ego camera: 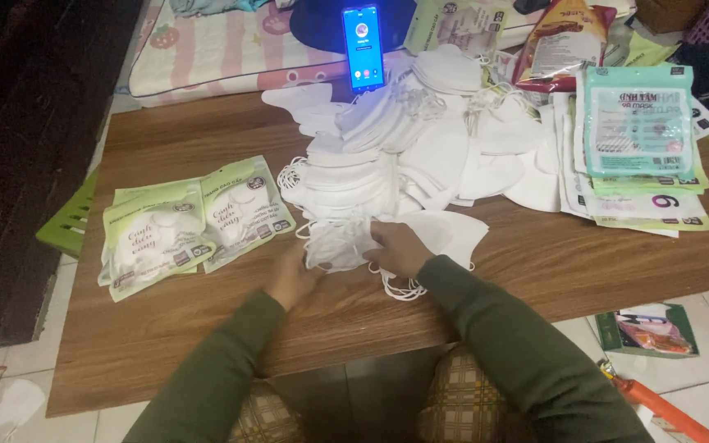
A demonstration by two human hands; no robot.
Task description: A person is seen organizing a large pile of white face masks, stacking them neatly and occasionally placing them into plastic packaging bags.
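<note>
Both my hands rest on a low wooden table (166, 328) and hold a small stack of white face masks (336, 244) between them. My left hand (291, 277) grips the stack's left side. My right hand (400, 248) grips its right side, with elastic ear loops trailing below it. Just behind the stack spreads a large loose pile of white masks (420, 148). To the left lie filled green-and-white mask packets (186, 226), overlapping each other.
A phone (363, 47) with a lit blue screen stands upright at the table's back. A stack of flat empty packets (638, 148) lies at the right. A red snack bag (564, 41) sits behind. A green stool (67, 226) stands left of the table.
</note>
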